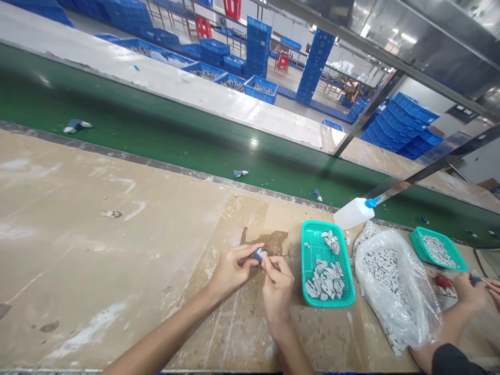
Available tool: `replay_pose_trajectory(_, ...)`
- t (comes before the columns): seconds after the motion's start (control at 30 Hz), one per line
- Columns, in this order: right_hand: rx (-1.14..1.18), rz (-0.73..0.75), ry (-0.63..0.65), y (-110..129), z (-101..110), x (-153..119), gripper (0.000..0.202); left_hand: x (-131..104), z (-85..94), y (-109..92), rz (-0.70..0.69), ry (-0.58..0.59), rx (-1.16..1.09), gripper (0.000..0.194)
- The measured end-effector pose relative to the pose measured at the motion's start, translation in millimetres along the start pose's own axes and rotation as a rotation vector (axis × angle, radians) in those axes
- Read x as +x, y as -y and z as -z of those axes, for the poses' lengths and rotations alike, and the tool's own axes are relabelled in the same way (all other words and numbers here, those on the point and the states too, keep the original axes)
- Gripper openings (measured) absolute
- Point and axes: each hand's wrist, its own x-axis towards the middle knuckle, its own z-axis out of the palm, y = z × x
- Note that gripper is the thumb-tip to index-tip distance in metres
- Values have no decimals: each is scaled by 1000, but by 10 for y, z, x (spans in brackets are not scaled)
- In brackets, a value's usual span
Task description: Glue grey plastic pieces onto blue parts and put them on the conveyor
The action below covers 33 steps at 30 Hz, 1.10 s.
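Near the middle of the worktop point(97, 250), the person's left hand point(230, 271) and right hand point(278, 285) meet over a brown stained patch, both closed in a fingertip pinch on one small grey and dark plastic part point(258, 254). The left thumb and forefinger grip its left end, while the right fingertips press in from the right, so the part sits clear of the surface between them. It looks light and stiff, a moulded piece that should not bend, though its smallness and smooth faces suggest it could slip or flick out of a loose hold; the flat sides look like the best place to grip it, as both hands do. Just to the right stands a teal mesh basket point(307, 260) with loose grey parts of a similar kind, and further right a clear plastic bag point(394, 291) packed with more. A white squeeze bottle point(353, 213) with a blue cap lies beyond the basket, near the green conveyor belt point(175, 140), which carries a few stray pieces. At the far right a co-worker's hand point(469, 294) works before a second teal basket point(437, 250).
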Motion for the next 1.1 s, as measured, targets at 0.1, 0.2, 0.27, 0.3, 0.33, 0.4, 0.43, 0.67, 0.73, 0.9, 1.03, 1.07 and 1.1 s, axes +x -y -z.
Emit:
replay_pose_trajectory(0.1,6,-22,-12,25,-13,18,37,11,11,-43,-59,-11,20,34)
replay_pose_trajectory(0.2,12,-75,71,108,45,109,34,32,20,-111,25,38,-182,37)
replay_pose_trajectory(0.27,8,-104,130,173,161,180,31,56,44,-141,141,104,-434,39)
replay_pose_trajectory(0.3,2,-111,134,199,246,210,30,72,66,-146,204,118,-562,38)
replay_pose_trajectory(0.33,-8,-115,118,217,345,237,30,91,94,-144,270,110,-689,35)
replay_pose_trajectory(0.4,-42,-128,69,219,566,300,30,137,167,-124,393,37,-903,26)
replay_pose_trajectory(0.43,-72,-131,58,204,669,349,30,165,209,-109,439,-6,-982,24)
replay_pose_trajectory(0.67,-433,100,409,59,312,1424,35,294,489,-77,525,-166,-1165,26)
replay_pose_trajectory(0.73,-438,178,488,83,-212,1845,36,296,573,-99,514,-189,-1183,28)
replay_pose_trajectory(0.9,-447,323,677,248,-1582,2529,35,272,847,-108,449,-353,-1162,32)
replay_pose_trajectory(1.03,-441,304,764,328,-2172,2699,36,291,1197,-51,319,-487,-918,40)
replay_pose_trajectory(1.07,-433,285,773,337,-2236,2716,35,339,1310,-38,278,-513,-813,45)
replay_pose_trajectory(1.1,-422,262,776,344,-2269,2728,35,417,1428,-28,246,-542,-694,51)
